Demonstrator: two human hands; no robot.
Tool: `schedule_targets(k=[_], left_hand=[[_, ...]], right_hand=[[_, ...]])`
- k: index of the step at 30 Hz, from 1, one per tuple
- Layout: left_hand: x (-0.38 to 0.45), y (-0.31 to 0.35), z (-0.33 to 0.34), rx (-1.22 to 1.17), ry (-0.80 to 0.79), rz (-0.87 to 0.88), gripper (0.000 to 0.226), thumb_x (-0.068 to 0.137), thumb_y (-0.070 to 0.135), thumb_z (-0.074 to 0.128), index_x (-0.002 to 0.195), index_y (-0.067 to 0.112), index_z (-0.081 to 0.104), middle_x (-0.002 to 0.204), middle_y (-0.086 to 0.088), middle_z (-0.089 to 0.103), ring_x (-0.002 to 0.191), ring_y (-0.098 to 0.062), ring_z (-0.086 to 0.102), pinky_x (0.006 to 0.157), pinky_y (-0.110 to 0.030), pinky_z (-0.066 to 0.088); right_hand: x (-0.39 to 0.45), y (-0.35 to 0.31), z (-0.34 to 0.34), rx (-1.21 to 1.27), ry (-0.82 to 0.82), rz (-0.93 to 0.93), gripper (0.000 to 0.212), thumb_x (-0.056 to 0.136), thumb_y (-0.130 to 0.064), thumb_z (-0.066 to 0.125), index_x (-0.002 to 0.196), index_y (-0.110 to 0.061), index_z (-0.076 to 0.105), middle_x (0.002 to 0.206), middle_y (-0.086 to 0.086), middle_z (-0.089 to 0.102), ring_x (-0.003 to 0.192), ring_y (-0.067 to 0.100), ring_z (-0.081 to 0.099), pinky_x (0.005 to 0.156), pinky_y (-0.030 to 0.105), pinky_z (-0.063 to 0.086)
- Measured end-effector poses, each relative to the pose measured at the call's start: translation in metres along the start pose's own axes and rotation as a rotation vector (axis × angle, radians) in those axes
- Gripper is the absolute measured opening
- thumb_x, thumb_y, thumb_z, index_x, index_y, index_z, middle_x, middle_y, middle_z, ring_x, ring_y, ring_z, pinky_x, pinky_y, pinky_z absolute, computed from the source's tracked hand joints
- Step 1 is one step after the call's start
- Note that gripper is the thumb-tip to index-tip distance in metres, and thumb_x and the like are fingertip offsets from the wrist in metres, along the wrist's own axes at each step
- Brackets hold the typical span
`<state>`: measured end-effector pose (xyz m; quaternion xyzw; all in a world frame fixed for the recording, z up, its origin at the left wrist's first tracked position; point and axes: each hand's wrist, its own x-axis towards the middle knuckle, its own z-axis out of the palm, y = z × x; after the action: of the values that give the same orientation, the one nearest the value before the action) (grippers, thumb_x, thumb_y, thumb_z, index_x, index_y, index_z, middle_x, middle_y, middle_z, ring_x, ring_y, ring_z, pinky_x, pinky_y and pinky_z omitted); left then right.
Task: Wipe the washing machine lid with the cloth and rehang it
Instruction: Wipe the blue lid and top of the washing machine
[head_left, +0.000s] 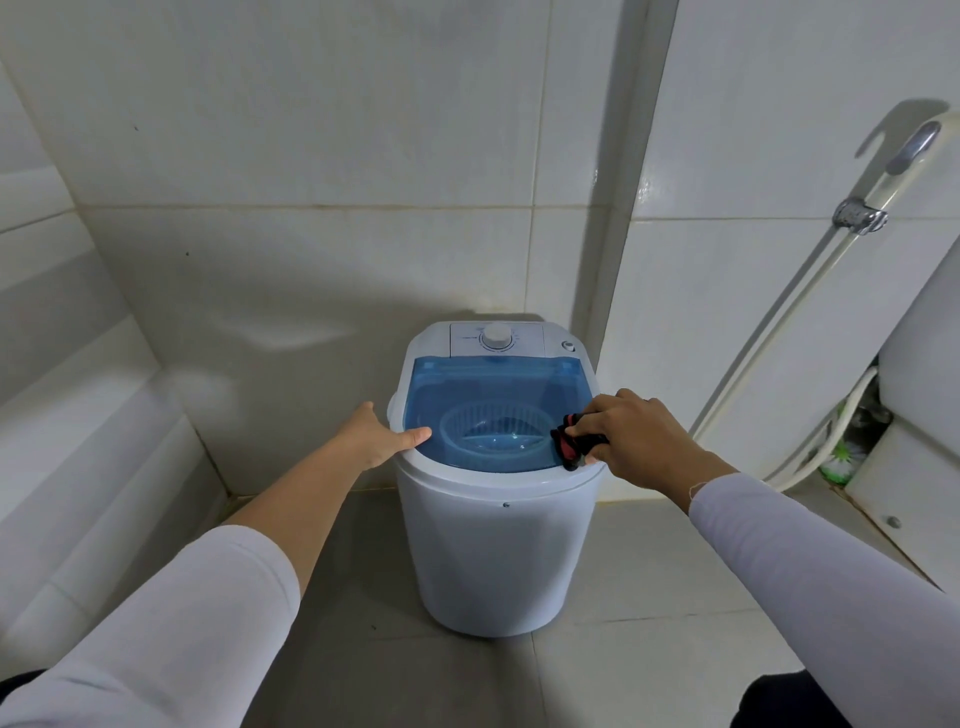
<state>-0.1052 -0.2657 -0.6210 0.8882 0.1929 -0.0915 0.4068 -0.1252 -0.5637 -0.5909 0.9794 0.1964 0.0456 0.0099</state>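
A small white washing machine (493, 551) is stood upright on the tiled floor, close to the wall corner. Its translucent blue lid (488, 387) is shut flat on top, and a pale slotted basket is seen through it. A bunched black-and-red cloth (571, 447) is laid on the lid's front right edge, partly covered by fingers.

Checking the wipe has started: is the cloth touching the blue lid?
Touching. The head view shows the right hand pressing the cloth onto the blue lid at its right edge.
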Motion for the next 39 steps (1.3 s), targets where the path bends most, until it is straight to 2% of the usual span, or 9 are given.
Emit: schedule_targets(k=[11,16,21,25,30,35,36,39], left_hand=[[0.002,0.000,0.000,0.014,-0.013,0.004,0.103,0.077,0.048,0.071,0.152,0.012,0.010,0.159,-0.011,0.018,0.144,-0.034,0.024,0.117,-0.048,0.025],[0.004,-0.002,-0.002,0.019,-0.022,0.011,0.105,0.076,0.052,0.070,0.152,0.012,0.010,0.160,-0.011,0.017,0.145,-0.033,0.024,0.117,-0.047,0.024],[0.002,-0.006,-0.001,-0.009,0.001,0.008,0.103,0.076,0.054,0.069,0.152,0.013,0.012,0.160,-0.010,0.018,0.144,-0.033,0.025,0.116,-0.049,0.026],[-0.001,-0.009,0.001,-0.020,0.022,0.033,0.102,0.077,0.054,0.067,0.152,0.014,0.011,0.160,-0.009,0.018,0.144,-0.033,0.025,0.116,-0.049,0.026],[0.001,-0.012,0.000,-0.011,0.023,0.043,0.106,0.075,0.059,0.067,0.152,0.014,0.011,0.159,-0.008,0.020,0.145,-0.031,0.023,0.115,-0.046,0.027],[0.002,-0.013,0.000,-0.059,0.004,0.061,0.107,0.074,0.057,0.069,0.152,0.013,0.011,0.159,-0.009,0.020,0.145,-0.031,0.024,0.116,-0.046,0.027],[0.002,-0.014,0.000,-0.063,0.000,0.064,0.107,0.074,0.057,0.070,0.152,0.013,0.011,0.159,-0.009,0.019,0.145,-0.031,0.024,0.117,-0.046,0.027],[0.004,-0.015,0.000,-0.082,-0.010,0.062,0.109,0.073,0.058,0.070,0.152,0.014,0.010,0.159,-0.009,0.020,0.145,-0.031,0.023,0.117,-0.047,0.027]], right_hand=[[-0.025,0.035,-0.006,-0.170,-0.054,0.106,0.038,0.091,-0.020,0.049,0.125,-0.035,0.054,0.121,-0.001,0.058,0.106,0.025,0.050,0.083,0.035,0.043],[-0.007,0.021,-0.035,-0.087,0.088,0.112,0.032,0.089,-0.032,0.052,0.120,-0.031,0.056,0.110,0.005,0.057,0.102,0.027,0.052,0.078,0.034,0.039],[0.023,-0.021,-0.047,-0.051,0.183,0.027,0.038,0.086,-0.031,0.057,0.124,-0.028,0.053,0.113,0.009,0.052,0.104,0.028,0.050,0.083,0.036,0.039],[0.041,-0.055,-0.036,-0.072,0.224,-0.096,0.036,0.082,-0.026,0.063,0.118,-0.024,0.057,0.113,0.011,0.052,0.104,0.030,0.051,0.088,0.041,0.039],[0.052,-0.079,-0.021,-0.152,0.203,-0.177,0.037,0.081,-0.020,0.068,0.117,-0.021,0.060,0.117,0.013,0.054,0.110,0.033,0.051,0.094,0.045,0.040],[0.061,-0.086,-0.012,-0.269,0.199,-0.200,0.036,0.059,-0.015,0.084,0.092,-0.021,0.071,0.091,0.009,0.062,0.082,0.028,0.061,0.069,0.042,0.050],[0.062,-0.087,-0.012,-0.265,0.192,-0.226,0.034,0.062,-0.016,0.083,0.094,-0.021,0.071,0.092,0.009,0.062,0.084,0.028,0.060,0.070,0.043,0.050],[0.066,-0.087,-0.014,-0.229,0.143,-0.318,0.030,0.080,-0.019,0.069,0.110,-0.021,0.065,0.108,0.008,0.056,0.102,0.028,0.053,0.089,0.041,0.042]])
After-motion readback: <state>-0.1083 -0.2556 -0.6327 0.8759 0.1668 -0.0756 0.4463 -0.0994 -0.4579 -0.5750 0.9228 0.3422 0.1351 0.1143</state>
